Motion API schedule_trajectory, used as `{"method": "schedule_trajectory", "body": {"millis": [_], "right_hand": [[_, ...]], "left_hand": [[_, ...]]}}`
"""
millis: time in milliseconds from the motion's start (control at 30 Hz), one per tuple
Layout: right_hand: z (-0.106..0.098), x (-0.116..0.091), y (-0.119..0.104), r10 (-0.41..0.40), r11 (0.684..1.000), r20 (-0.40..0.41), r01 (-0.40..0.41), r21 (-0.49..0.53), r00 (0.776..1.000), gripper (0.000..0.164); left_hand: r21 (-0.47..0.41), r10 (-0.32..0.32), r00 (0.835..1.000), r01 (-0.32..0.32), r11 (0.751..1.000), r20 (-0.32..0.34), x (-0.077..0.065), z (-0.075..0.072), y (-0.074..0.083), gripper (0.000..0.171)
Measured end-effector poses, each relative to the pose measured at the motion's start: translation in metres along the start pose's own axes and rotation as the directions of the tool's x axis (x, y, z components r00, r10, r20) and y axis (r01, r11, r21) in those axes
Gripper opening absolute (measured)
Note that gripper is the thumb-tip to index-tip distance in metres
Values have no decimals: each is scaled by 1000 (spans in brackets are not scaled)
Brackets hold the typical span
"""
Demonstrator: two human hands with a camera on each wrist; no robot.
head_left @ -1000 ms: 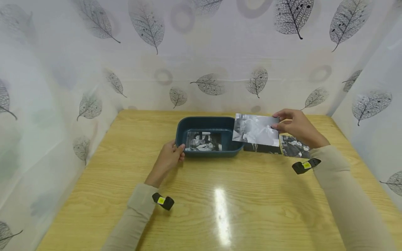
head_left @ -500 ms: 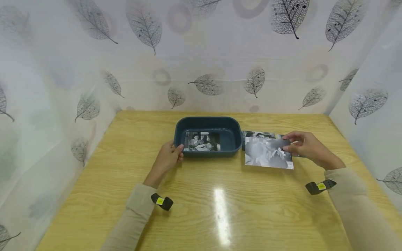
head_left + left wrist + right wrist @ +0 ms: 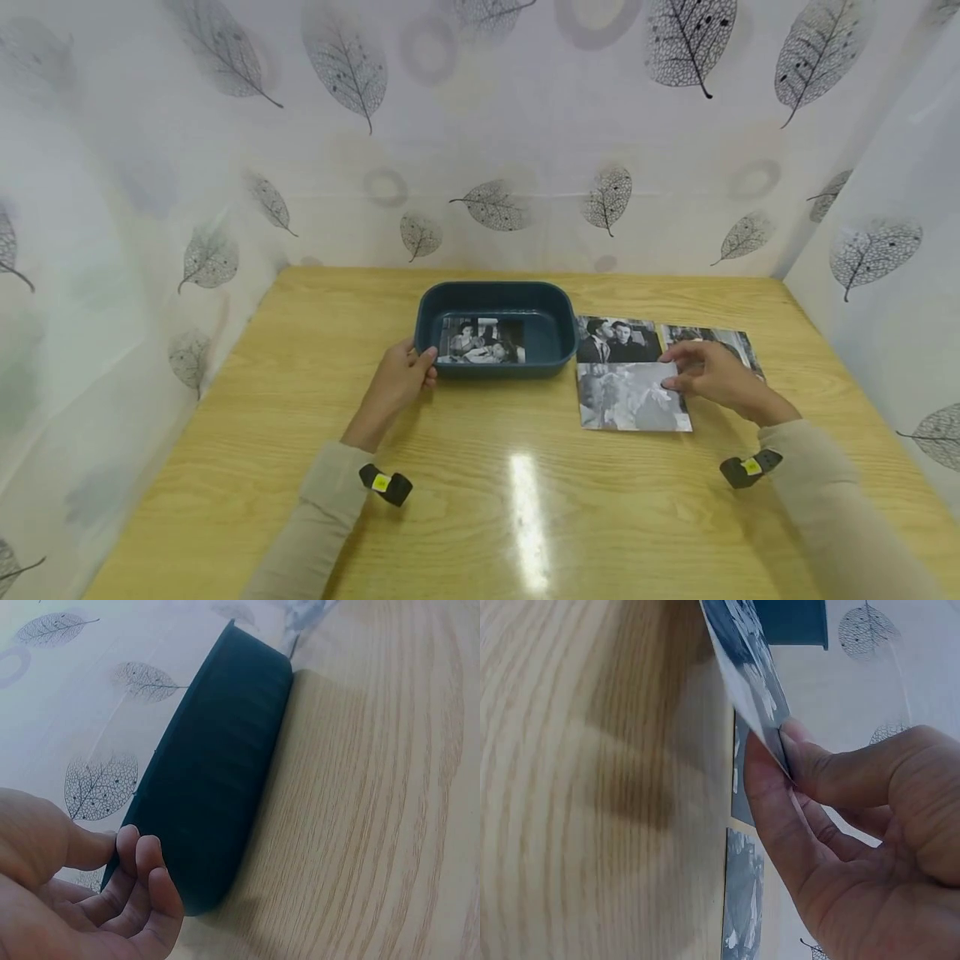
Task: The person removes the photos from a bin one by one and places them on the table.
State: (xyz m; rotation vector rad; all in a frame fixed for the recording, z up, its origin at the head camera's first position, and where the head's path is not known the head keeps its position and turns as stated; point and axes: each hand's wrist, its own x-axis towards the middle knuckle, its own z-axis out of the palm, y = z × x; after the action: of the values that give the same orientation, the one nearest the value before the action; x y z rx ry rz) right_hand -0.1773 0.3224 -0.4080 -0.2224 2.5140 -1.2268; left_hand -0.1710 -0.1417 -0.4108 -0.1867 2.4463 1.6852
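Observation:
My left hand [image 3: 398,380] pinches the near-left rim of a dark teal rectangular tray [image 3: 555,327], thumb on the rim and fingers curled beneath, as the left wrist view shows. In the tray lies a black-and-white photo [image 3: 483,342] of people. At the right, my right hand [image 3: 708,379] pinches the right edge of another black-and-white photo [image 3: 626,400] between thumb and fingers. In the right wrist view this held photo [image 3: 754,675] tilts up off the table. Behind it two more photos lie flat: one showing a couple [image 3: 617,337], and one [image 3: 738,343] partly hidden by the hand.
The wooden table [image 3: 480,492] stretches toward me, with a bright light reflection on it. A leaf-patterned curtain [image 3: 495,150] hangs behind the table and along both sides. A black wrist camera [image 3: 750,468] sits on the right sleeve, another camera [image 3: 386,484] on the left.
My right hand has brought the held photo from above the tray's right side down toward the table, in front of the lying photos. The left hand stays on the rim.

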Motion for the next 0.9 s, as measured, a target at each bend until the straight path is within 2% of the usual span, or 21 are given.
{"method": "schedule_trajectory", "body": {"millis": [167,333,433,633,900], "right_hand": [[4,5,2,-16,996,0,16,-86,1000,38],[4,11,4,-52,976,4,51,-211,999,35],[4,13,4,-44,965,15,46,-256,999,35],[4,15,2,-53,944,20,56,-326,998,35],[3,13,0,-40,929,17,43,-367,999,35]], "left_hand": [[0,7,1000,-7,1000,7,-1,0,0,38],[1,9,1000,-9,1000,0,-2,-1,2,39],[-15,9,1000,-9,1000,3,-2,-2,3,38],[-27,0,1000,0,1000,6,-1,-2,2,31],[-16,6,1000,-6,1000,7,-1,-1,2,38]]}}
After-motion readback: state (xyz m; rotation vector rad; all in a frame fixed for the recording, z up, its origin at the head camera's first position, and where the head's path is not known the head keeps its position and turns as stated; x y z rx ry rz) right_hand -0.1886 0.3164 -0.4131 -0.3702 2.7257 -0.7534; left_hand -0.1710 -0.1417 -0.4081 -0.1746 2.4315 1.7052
